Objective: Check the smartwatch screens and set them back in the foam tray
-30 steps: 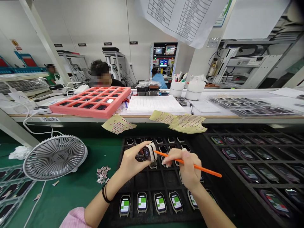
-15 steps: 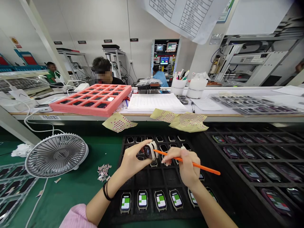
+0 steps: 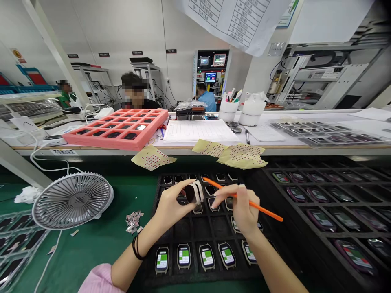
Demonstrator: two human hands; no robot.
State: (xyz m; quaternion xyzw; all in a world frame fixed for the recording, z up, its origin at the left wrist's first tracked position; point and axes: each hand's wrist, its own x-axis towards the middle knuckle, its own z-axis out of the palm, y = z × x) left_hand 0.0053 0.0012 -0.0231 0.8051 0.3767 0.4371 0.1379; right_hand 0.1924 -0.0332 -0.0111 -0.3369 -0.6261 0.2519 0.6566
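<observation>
My left hand (image 3: 172,205) pinches a smartwatch body (image 3: 194,193) by its edges above a black foam tray (image 3: 195,276). The watch has a pale case and a dark screen turned to the left. In my right hand (image 3: 242,205) is a thin orange stick (image 3: 265,212), pointing up and to the left. Its tip is a little right of the watch and apart from it. Several strapless watches (image 3: 183,255) with lit green-and-white screens lie in the tray's near row. Dark-screened ones fill cells behind my hands.
A grey fan (image 3: 73,199) and a pile of small label-like scraps (image 3: 133,221) lie left on the green mat. At right is another tray of watches (image 3: 324,219). On the shelf ahead stands a pink foam tray (image 3: 140,142); yellow sticker sheets (image 3: 241,155) hang at its edge. Other people sit beyond.
The orange stick's tip has swung up and away from the watch's side. The watch's screen has gone from lit to dark. My left hand has barely moved.
</observation>
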